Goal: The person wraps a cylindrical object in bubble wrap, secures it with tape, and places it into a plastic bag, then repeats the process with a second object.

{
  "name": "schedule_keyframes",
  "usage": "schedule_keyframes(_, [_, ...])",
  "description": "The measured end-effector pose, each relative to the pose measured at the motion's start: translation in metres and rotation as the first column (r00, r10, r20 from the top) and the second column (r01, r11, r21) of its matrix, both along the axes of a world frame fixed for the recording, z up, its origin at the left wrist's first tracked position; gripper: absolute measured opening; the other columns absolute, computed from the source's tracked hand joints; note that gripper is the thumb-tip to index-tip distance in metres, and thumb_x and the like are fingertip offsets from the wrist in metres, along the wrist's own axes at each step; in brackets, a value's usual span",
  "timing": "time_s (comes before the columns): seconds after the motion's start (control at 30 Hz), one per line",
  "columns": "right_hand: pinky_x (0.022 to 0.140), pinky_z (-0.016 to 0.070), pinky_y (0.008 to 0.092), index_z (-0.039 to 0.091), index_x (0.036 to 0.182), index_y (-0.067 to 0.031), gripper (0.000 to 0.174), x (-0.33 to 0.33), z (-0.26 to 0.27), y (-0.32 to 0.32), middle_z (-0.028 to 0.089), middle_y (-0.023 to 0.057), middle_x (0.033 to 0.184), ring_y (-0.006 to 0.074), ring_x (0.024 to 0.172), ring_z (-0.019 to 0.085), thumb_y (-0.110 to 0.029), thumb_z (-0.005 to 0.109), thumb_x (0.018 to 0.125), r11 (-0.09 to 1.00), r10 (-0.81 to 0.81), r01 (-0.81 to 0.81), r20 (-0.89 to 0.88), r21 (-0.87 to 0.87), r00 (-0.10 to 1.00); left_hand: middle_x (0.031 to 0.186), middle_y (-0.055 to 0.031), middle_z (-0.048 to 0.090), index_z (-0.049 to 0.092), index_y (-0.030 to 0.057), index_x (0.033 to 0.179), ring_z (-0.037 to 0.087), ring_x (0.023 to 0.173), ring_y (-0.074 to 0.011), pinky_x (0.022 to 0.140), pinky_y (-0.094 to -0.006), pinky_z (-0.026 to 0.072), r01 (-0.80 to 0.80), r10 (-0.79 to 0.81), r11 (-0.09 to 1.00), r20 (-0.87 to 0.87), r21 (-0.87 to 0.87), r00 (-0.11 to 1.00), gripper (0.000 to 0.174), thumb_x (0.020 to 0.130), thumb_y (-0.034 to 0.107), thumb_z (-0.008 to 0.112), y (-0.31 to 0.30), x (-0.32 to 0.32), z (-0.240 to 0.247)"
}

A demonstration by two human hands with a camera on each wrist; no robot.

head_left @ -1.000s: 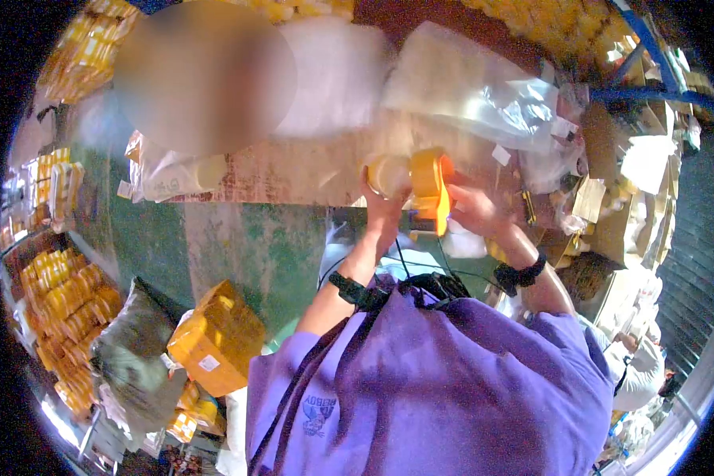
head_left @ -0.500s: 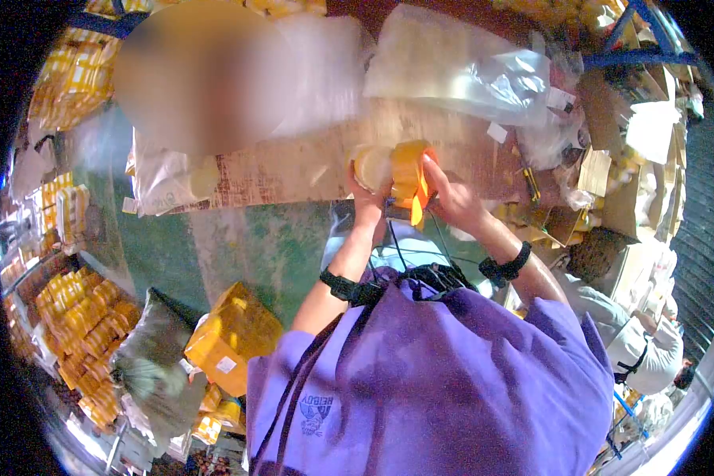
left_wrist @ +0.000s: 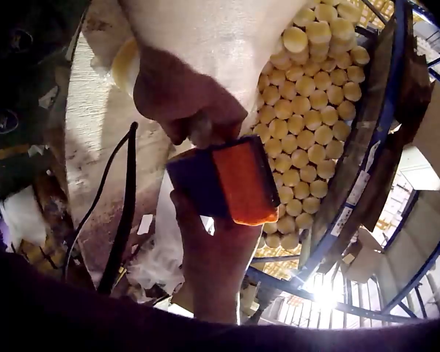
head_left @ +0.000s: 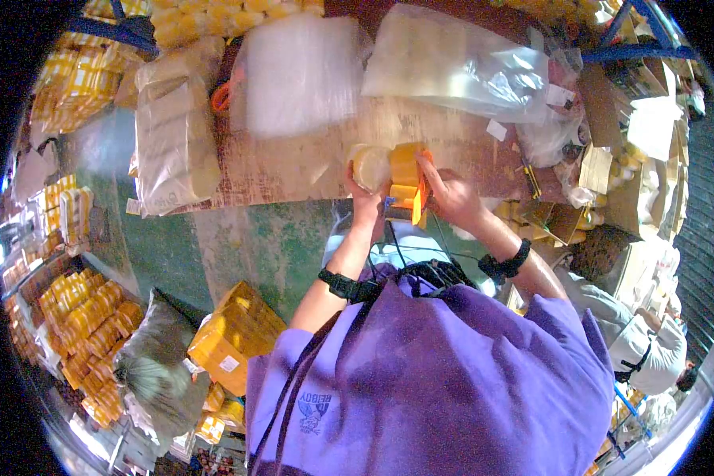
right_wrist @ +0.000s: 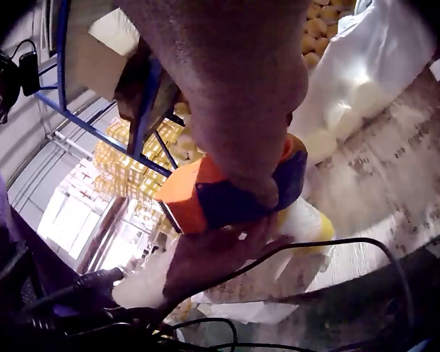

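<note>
From here, the left hand (head_left: 365,208) grips a pale cylinder (head_left: 370,168), the right hand (head_left: 458,200) an orange dispenser (head_left: 407,163) beside it, likely for steadiness.

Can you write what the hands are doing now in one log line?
left hand: holds pale round thing | right hand: holds orange tape dispenser | where: near table edge

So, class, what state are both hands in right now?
Left hand: closed round a pale, round container.
Right hand: closed on an orange-and-blue tape dispenser.
</note>
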State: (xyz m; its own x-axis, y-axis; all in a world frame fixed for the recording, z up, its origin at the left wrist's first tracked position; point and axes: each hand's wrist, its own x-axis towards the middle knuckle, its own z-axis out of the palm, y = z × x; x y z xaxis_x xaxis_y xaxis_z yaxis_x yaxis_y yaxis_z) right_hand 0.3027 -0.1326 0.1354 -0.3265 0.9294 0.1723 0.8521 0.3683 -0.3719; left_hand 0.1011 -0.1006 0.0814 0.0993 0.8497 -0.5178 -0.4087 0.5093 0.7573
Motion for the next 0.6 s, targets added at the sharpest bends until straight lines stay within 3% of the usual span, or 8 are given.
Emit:
schedule_keyframes(0.07, [0.046,0.0501,0.0372,0.038,0.154,-0.0070,0.068,0.001,0.000,-0.001,0.066,0.0090,0.070,0.0200,0.046,0.058,-0.008,0.057,0.089,1.000,-0.007,0.007,0.022,0.003,1.000,0.153,-0.0126,0.033,0.010,0.0222,0.157,0.042,0.137,-0.0267,0.109,-0.0401,0.0448,0.017,-0.016,0.998,0.012,-0.055,1.000,0.100,0.085,-0.002,0.075,0.004,0.000,0.002])
schedule_keyframes(0.13, [0.064,0.0544,0.0389,0.039,0.152,-0.0045,0.073,-0.001,0.008,-0.004,0.069,0.0137,0.086,0.0282,0.072,0.066,-0.014,0.068,0.085,0.969,-0.039,0.064,0.108,-0.238,0.993,0.153,-0.0126,0.033,0.011,0.0211,0.157,0.042,0.137,-0.0264,0.109,-0.0400,0.0441,0.009,0.016,0.983,0.132,-0.186,0.991,0.101,0.084,-0.002,0.076,0.015,-0.001,-0.007])
schedule_keyframes(0.2, [0.075,0.0564,0.0398,0.044,0.148,-0.0043,0.072,0.000,0.015,-0.003,0.070,0.0151,0.093,0.0318,0.085,0.070,-0.016,0.073,0.083,0.966,0.002,0.018,0.079,-0.259,0.997,0.153,-0.0124,0.034,0.011,0.0198,0.157,0.041,0.137,-0.0261,0.110,-0.0400,0.0430,0.018,0.004,0.981,0.113,-0.192,0.994,0.101,0.083,-0.001,0.077,0.018,0.000,-0.008])
schedule_keyframes(0.27, [0.077,0.0561,0.0398,0.051,0.142,-0.0066,0.065,0.004,0.017,0.002,0.070,0.0131,0.093,0.0308,0.087,0.070,-0.012,0.072,0.081,0.991,0.125,-0.127,-0.053,-0.050,0.991,0.152,-0.0121,0.034,0.012,0.0186,0.156,0.040,0.138,-0.0258,0.111,-0.0401,0.0418,0.048,-0.051,0.996,-0.043,-0.076,0.998,0.101,0.082,-0.001,0.078,0.012,-0.001,-0.002])
schedule_keyframes(0.37, [0.078,0.0551,0.0407,0.060,0.134,-0.0093,0.057,0.002,0.013,0.001,0.069,0.0104,0.090,0.0307,0.086,0.069,-0.007,0.070,0.078,0.995,0.093,-0.097,-0.103,-0.029,0.990,0.151,-0.0118,0.035,0.013,0.0171,0.156,0.040,0.138,-0.0254,0.113,-0.0399,0.0404,0.046,-0.049,0.998,-0.073,-0.042,0.996,0.102,0.080,0.000,0.080,0.011,-0.002,-0.004])
schedule_keyframes(0.6, [0.081,0.0535,0.0399,0.061,0.133,-0.0138,0.054,0.002,0.026,0.008,0.066,0.0078,0.086,0.0295,0.084,0.066,-0.006,0.067,0.080,0.981,0.194,-0.192,-0.094,0.024,0.977,0.150,-0.0108,0.035,0.015,0.0149,0.155,0.040,0.137,-0.0256,0.114,-0.0396,0.0387,0.061,-0.067,0.997,-0.143,-0.045,0.987,0.106,0.076,0.000,0.083,0.012,-0.001,-0.020])
